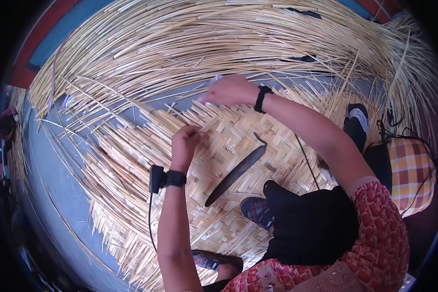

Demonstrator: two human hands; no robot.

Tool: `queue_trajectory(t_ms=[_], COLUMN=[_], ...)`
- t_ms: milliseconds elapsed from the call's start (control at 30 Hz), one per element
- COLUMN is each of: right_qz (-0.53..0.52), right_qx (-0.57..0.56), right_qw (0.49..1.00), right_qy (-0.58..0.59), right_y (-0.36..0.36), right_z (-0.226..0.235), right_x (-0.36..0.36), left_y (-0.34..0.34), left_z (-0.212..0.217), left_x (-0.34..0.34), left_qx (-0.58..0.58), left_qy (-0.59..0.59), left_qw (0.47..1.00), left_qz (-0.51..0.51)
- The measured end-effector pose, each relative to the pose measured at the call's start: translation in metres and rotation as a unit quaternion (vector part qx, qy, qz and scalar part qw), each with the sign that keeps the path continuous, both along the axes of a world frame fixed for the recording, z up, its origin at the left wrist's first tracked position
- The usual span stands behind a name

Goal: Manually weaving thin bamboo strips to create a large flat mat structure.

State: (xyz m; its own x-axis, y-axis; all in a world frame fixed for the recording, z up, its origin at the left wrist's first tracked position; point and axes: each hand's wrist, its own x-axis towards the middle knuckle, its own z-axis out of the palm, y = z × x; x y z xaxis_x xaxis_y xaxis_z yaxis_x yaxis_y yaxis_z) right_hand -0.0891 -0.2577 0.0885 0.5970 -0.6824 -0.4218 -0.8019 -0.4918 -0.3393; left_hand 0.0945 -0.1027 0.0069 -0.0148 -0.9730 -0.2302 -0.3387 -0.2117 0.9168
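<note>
A herringbone-woven reed mat (228,131) lies on the floor, with loose strip ends sticking out at its far and left edges. My left hand (184,145) is at the mat's far left part, its fingers bent and closed around the end of a pale reed strip (168,118). Farther away and to the right, my right hand (232,90) is raised over the mat's far edge. Its fingers point left and are blurred, so their grip does not show. A dark curved blade (236,175) with a thin bent tang rests on the weave between my arms.
Beyond the mat stretches a large heap of long dry reeds (190,39), fanning out at the right. Grey floor (48,170) with scattered stalks shows on the left. My shod feet (257,212) are on the mat. An orange checked cushion-like thing (411,175) is at the right.
</note>
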Motion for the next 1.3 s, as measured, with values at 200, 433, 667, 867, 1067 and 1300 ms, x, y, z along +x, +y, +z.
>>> queue_trajectory(t_ms=[200,433,667,867,1067,1300], right_qz=[-0.086,-0.015,0.062,0.014,0.027,0.166], right_qx=[0.338,0.336,0.146,-0.008,-0.016,-0.074], right_qw=[0.905,0.900,0.922,0.960,0.986,0.978], right_qy=[-0.245,-0.276,-0.355,-0.281,-0.166,-0.105], right_y=[-0.024,-0.004,0.038,0.029,0.029,0.071], right_z=[-0.069,-0.078,-0.071,-0.075,-0.063,-0.040], right_x=[-0.003,0.018,0.002,0.016,0.010,0.010], left_y=[0.007,0.004,-0.019,-0.021,-0.019,-0.003], left_z=[0.021,0.010,-0.007,-0.015,0.006,-0.011], left_x=[-0.018,-0.031,-0.022,-0.001,0.047,0.062], left_qx=[-0.122,-0.107,0.116,-0.020,0.132,0.014], left_qy=[-0.001,0.038,0.287,0.208,0.180,-0.032], left_qw=[0.992,0.985,0.920,0.899,0.930,0.979], left_qz=[-0.005,0.128,0.240,0.385,0.293,0.203])
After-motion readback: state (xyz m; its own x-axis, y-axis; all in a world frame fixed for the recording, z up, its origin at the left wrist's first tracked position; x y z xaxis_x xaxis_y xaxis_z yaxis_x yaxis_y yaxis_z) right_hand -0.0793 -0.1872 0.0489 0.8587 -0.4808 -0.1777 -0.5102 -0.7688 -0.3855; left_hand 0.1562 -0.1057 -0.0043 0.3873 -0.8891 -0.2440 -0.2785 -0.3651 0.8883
